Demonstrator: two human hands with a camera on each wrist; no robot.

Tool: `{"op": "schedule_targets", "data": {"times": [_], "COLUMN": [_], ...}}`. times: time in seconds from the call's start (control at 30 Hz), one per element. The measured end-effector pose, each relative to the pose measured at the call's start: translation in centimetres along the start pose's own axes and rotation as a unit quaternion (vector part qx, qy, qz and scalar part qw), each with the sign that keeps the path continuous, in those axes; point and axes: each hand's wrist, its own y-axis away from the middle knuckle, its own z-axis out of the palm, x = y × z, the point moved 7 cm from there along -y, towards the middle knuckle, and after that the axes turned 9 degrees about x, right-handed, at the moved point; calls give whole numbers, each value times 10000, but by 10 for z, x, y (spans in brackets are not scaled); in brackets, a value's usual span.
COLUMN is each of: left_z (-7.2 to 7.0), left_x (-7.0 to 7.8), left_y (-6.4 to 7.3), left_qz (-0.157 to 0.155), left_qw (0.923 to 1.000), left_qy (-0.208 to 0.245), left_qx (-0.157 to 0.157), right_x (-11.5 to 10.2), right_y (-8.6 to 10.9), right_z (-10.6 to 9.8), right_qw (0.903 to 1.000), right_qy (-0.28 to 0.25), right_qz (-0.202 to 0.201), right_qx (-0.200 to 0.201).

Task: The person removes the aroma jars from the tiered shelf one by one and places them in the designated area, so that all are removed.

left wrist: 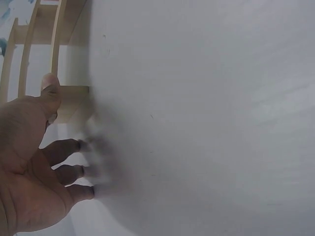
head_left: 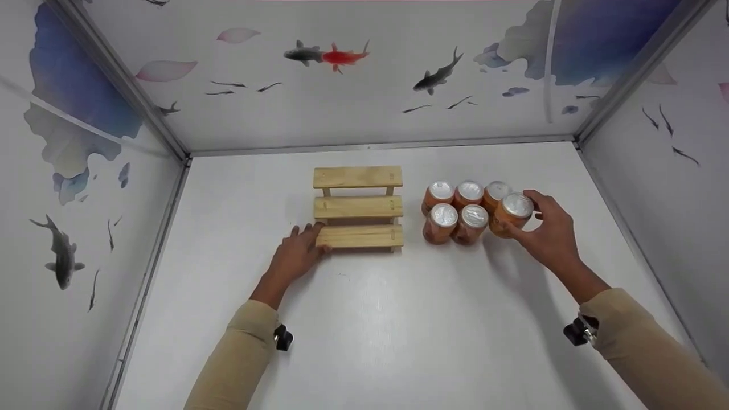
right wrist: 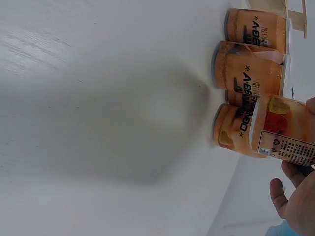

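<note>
A small three-step wooden rack stands on the white table. At the left end of its lowest step, my left hand pinches the wood between thumb and finger. In the left wrist view the thumb lies against the plank's edge, while the other fingers spread toward the table. My right hand grips an orange drink can by its sides, silver lid up. In the right wrist view this held can is raised off the table and overlaps the other cans.
Several matching orange cans stand upright in two close rows right of the rack. White panels printed with fish and petals enclose the table at the back and both sides.
</note>
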Motion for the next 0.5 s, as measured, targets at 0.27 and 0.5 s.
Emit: {"op": "schedule_targets", "data": {"times": [0.27,0.5], "left_z": [0,0], "left_x": [-2,1], "left_y": [1,0], "left_qz": [55,80], "left_qw": [9999,9999], "left_qy": [91,94], "left_qx": [50,31], "right_x": [11,25], "right_y": [8,14], "right_z": [15,28], "right_qw": [9997,9975], "right_qy": [9,-50], "right_qz": [151,508], "right_qx": [-217,-488]}}
